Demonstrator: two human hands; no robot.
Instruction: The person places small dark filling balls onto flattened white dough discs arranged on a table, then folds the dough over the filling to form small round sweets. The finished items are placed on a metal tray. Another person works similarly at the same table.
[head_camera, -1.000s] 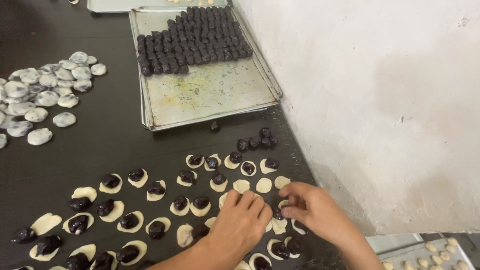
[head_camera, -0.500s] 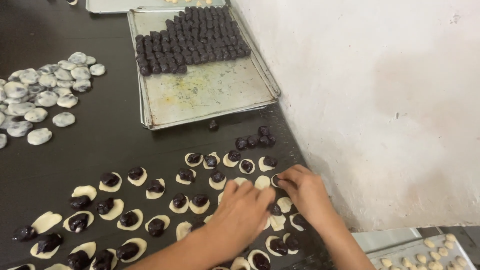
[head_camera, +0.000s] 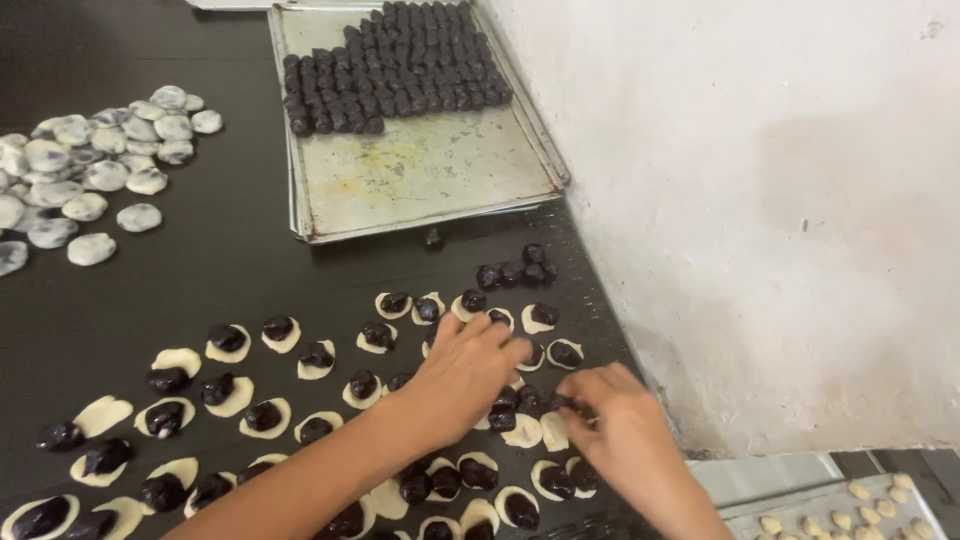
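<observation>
Several pale dough discs, each topped with a dark filling ball (head_camera: 262, 415), lie in rows on the black table (head_camera: 180, 290). My left hand (head_camera: 465, 375) reaches palm down over the discs at the right end of the rows, its fingertips beside a filled disc (head_camera: 545, 318). What lies under its fingers is hidden. My right hand (head_camera: 610, 430) is just to its right near the table edge, its fingertips pinched on a small dark filling piece (head_camera: 560, 402). A small heap of loose dark filling balls (head_camera: 515, 272) sits beyond both hands.
A metal baking tray (head_camera: 430, 180) at the back holds rows of dark filling pieces (head_camera: 400, 65). Several closed, marbled dough rounds (head_camera: 90, 170) are heaped at the left. A white wall (head_camera: 760, 200) borders the table on the right. Another tray with small pale pieces (head_camera: 830, 500) shows at the bottom right.
My left hand has moved forward and up over the discs. My right hand has drawn back toward me and to the right, its fingers now pinched together.
</observation>
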